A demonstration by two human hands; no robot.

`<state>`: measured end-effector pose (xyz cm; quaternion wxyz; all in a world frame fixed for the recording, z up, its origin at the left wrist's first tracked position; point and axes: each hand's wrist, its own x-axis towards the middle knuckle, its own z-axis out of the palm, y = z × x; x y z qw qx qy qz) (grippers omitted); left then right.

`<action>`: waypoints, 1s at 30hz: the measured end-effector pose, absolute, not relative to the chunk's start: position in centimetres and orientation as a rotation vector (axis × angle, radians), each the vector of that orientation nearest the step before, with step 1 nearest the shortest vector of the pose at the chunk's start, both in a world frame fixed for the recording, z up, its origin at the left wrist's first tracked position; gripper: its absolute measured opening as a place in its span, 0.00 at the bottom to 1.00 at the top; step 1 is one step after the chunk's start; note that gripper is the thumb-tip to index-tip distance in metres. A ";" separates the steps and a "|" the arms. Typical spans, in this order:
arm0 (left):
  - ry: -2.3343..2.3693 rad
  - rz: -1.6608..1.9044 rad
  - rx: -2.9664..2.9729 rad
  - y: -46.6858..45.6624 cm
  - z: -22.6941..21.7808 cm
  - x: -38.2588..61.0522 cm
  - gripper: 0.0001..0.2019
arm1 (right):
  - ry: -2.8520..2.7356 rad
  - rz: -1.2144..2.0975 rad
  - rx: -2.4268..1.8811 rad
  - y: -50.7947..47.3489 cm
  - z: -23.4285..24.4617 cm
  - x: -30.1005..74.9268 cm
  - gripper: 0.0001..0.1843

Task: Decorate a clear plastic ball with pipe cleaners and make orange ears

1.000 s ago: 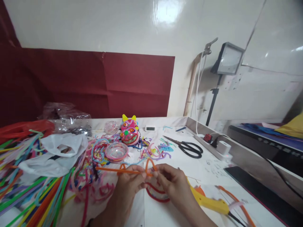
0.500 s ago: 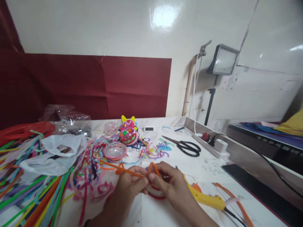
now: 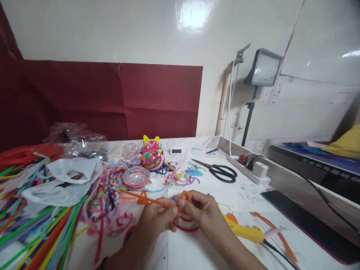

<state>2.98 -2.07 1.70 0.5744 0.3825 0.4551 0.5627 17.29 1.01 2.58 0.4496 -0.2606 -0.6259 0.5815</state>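
An orange pipe cleaner [image 3: 157, 200] runs between my two hands, its long end pointing left and a small bent loop standing up at the right. My left hand [image 3: 157, 217] pinches its straight part. The fingers of my right hand [image 3: 198, 210] are closed on the looped end. Just beneath my fingers lies a round, clear piece with a red rim [image 3: 187, 227], partly hidden by my hands. To the right of my right hand rests a yellow glue gun [image 3: 244, 230] with a black cord.
Black-handled scissors [image 3: 222, 171], a small digital clock [image 3: 176, 150] and a colourful lion-like figure [image 3: 152, 153] stand farther back. A clear bowl [image 3: 136, 177] sits among pipe cleaner scraps. Bundled pipe cleaners [image 3: 53, 240] and a white plastic bag [image 3: 62, 195] fill the left; a power strip [image 3: 250, 172] lies right.
The bent peak of the orange pipe cleaner by my right fingers has become a smaller, rounder loop. Both hands stay in nearly the same place; the view has shifted slightly.
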 end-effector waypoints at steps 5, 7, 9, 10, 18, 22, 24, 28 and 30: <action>1.063 1.279 0.928 -2.1 1.8 3.1 0.14 | -1.510 1.547 -0.571 0.5 3.4 17.2 0.26; 1.085 1.285 0.924 -2.0 1.7 3.1 0.15 | -1.512 1.553 -0.575 0.5 3.7 17.2 0.26; 1.095 1.287 0.931 -1.9 1.7 3.0 0.15 | -1.507 1.564 -0.582 0.6 3.7 17.4 0.24; 1.098 1.287 0.935 -1.9 1.7 2.9 0.15 | -1.501 1.557 -0.608 0.6 3.7 17.6 0.23; 1.082 1.333 0.971 -1.9 2.0 2.4 0.15 | -1.526 1.523 -0.673 0.7 3.7 18.0 0.21; 1.080 1.299 1.007 -1.9 1.9 2.5 0.15 | -1.555 1.579 -0.546 0.6 3.3 17.4 0.21; 1.084 1.296 1.001 -1.9 1.8 2.6 0.15 | -1.547 1.579 -0.566 0.5 3.4 17.3 0.22; 1.081 1.306 0.984 -2.0 1.8 2.7 0.16 | -1.496 1.606 -0.554 0.3 4.0 17.3 0.26; 1.073 1.305 0.978 -2.0 1.8 2.7 0.16 | -1.498 1.614 -0.546 0.2 4.3 17.4 0.27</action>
